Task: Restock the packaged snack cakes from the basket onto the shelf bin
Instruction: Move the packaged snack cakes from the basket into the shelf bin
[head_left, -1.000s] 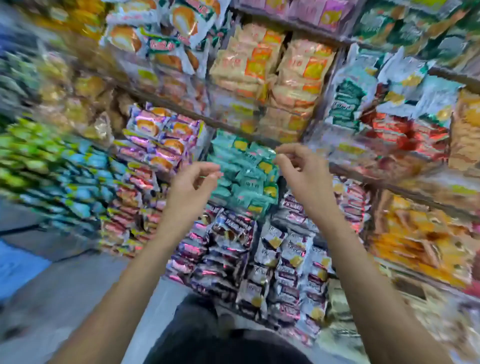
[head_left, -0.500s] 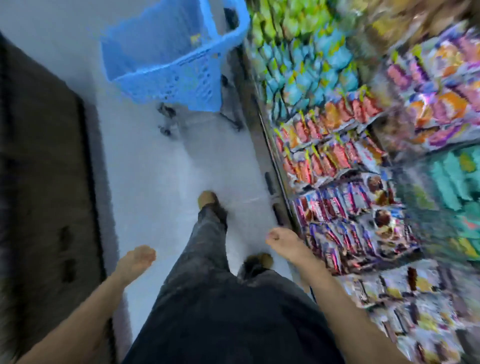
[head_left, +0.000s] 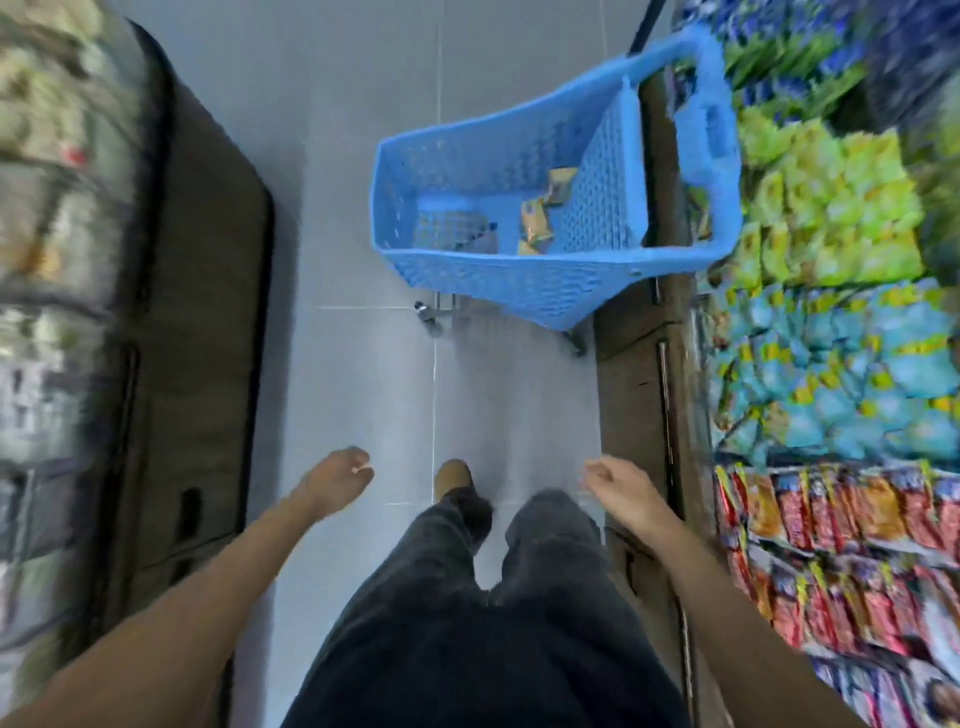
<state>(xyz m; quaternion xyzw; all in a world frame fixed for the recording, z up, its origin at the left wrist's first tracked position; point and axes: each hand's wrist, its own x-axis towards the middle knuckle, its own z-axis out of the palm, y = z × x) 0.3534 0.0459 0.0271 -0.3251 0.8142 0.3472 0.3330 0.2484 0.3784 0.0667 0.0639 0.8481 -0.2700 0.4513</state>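
Head view: a person stood in a shop aisle, basket ahead
Left hand and right hand hung loose, holding nothing; snack cakes lay inside the blue basket beside the shelf

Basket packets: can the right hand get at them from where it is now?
Probably not yet. The right hand hangs empty by the person's leg, while the packets lie at the bottom of the basket, farther up the aisle. Nothing blocks the open top; a step forward and a reach down should do it.

One basket, about four snack cakes
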